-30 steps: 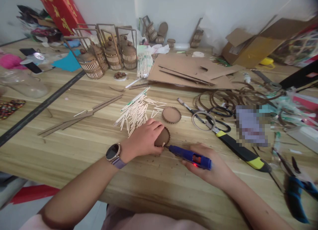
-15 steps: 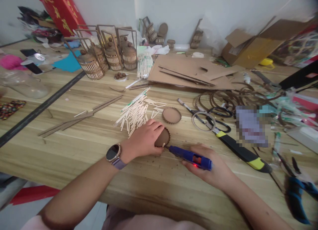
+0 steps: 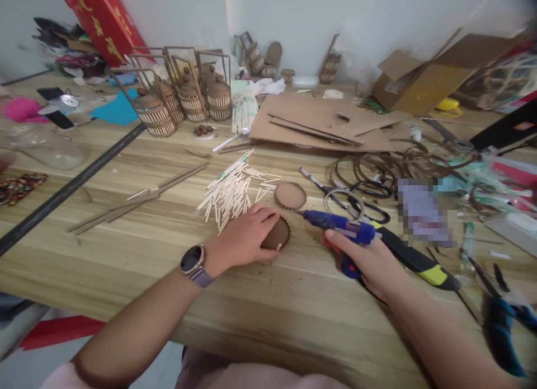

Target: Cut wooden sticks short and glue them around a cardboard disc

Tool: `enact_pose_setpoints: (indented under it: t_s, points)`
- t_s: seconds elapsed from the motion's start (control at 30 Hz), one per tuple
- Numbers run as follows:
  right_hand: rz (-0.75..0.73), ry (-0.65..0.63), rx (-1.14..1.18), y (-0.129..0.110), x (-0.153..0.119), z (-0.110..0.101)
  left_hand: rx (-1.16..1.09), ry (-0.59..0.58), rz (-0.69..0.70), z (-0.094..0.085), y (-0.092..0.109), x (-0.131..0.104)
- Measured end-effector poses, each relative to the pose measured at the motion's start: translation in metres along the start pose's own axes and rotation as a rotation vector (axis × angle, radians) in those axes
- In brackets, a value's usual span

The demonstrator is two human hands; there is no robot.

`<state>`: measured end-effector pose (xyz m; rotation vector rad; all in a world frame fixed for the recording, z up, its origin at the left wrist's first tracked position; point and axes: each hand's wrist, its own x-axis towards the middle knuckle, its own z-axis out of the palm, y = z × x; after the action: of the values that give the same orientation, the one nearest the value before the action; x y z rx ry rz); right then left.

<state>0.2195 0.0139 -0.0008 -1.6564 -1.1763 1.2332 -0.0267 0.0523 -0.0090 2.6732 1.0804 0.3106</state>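
My left hand point(image 3: 249, 235), with a watch point(image 3: 192, 260) on its wrist, grips a round brown cardboard disc point(image 3: 277, 235) with a ridged rim, thumb at the near edge and fingers over the far side. A short pale stick point(image 3: 279, 247) stands at the disc's near rim, close to my thumb. In my right hand point(image 3: 356, 254) is a blue hot glue gun point(image 3: 335, 224), its nozzle pointing left, a little apart from that disc. Just behind lies a second ridged cardboard disc point(image 3: 290, 195). Beside my left hand is a pile of short cut sticks point(image 3: 229, 198).
Scissors point(image 3: 319, 182), a metal ring point(image 3: 344, 203), a utility knife point(image 3: 415, 260) and pliers point(image 3: 501, 305) lie to the right. Cardboard sheets point(image 3: 302, 115) are at the back. Several small lidded baskets point(image 3: 153, 115) with tall handles stand at back left. A cardboard box point(image 3: 411, 87) sits at back right.
My right hand has drawn the glue gun away from the disc's near rim, up and to the right, and turned it so its handle shows. My left hand stays on the disc.
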Motion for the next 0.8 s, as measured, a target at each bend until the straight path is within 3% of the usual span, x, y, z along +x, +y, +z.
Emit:
enact_pose_setpoints:
  t_s: [0.17,0.27,0.33,0.4,0.53,0.8]
  points:
    - [0.18,-0.152,0.318,-0.012,0.019,-0.01,-0.017,0.0,0.038,-0.003,-0.004,-0.003]
    - [0.192,-0.234,0.395,-0.017,0.029,-0.01,-0.037,0.044,0.056,-0.007,-0.006,-0.004]
    - [0.162,-0.245,0.425,-0.018,0.034,-0.008,-0.03,0.127,-0.006,-0.012,-0.009,-0.004]
    - [0.123,-0.217,0.42,-0.016,0.037,-0.006,0.045,0.233,-0.155,-0.015,-0.014,-0.005]
    - [0.031,-0.165,0.265,-0.006,0.041,-0.008,0.277,0.29,-0.414,-0.014,-0.027,-0.007]
    - [-0.2,0.029,-0.299,0.0,0.036,-0.015,0.304,0.203,-0.457,-0.011,-0.024,-0.004]
